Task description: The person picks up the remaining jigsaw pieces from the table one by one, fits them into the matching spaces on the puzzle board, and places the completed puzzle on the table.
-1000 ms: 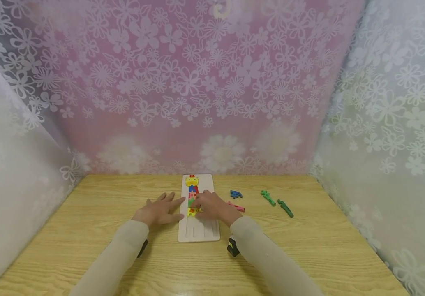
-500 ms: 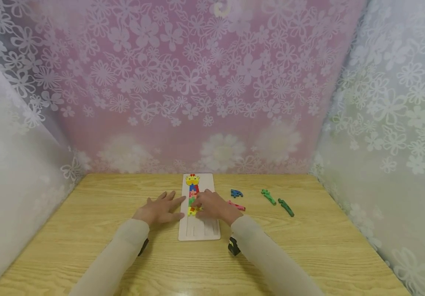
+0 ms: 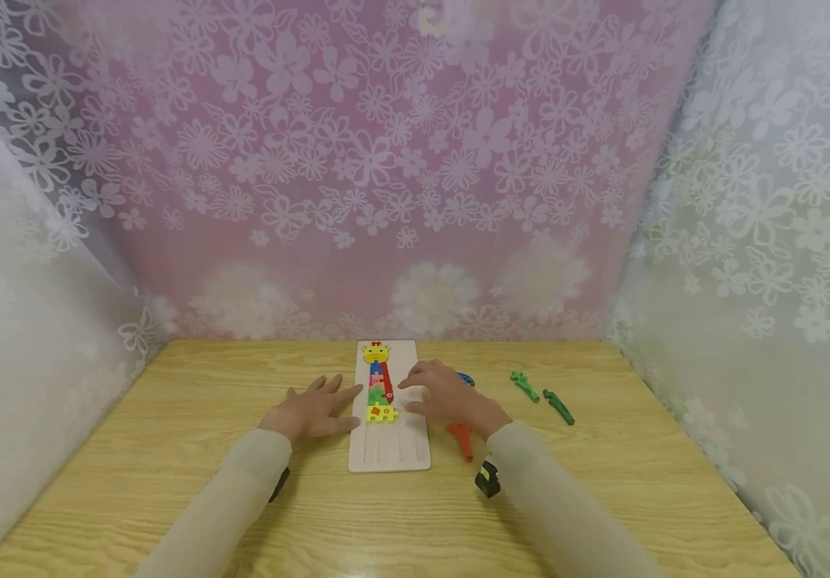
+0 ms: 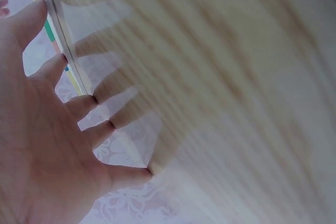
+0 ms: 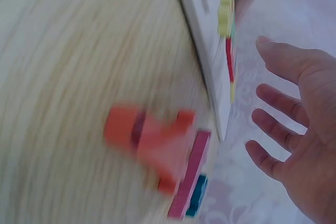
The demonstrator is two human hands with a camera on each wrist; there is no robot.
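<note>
- Left hand [image 3: 307, 411]: fingers spread, thumb and index at the white board's [image 3: 404, 357] left edge.
- Right hand [image 3: 444, 395]: fingers apart, loosely bent, over its right side.
- In the board: giraffe pieces [image 3: 377, 395], markings too small to read; grooves [image 3: 389, 451] below.
- Rightward, on the table [image 3: 603, 482]: orange piece [image 3: 462, 442], pink piece [image 5: 190, 177], blue piece [image 3: 466, 378], two green pieces [image 3: 524, 387].

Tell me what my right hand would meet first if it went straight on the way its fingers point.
Most likely the red piece along the side of the giraffe; the right hand points at it over the white board. The hand's height is hard to judge, so it might pass above.
</note>
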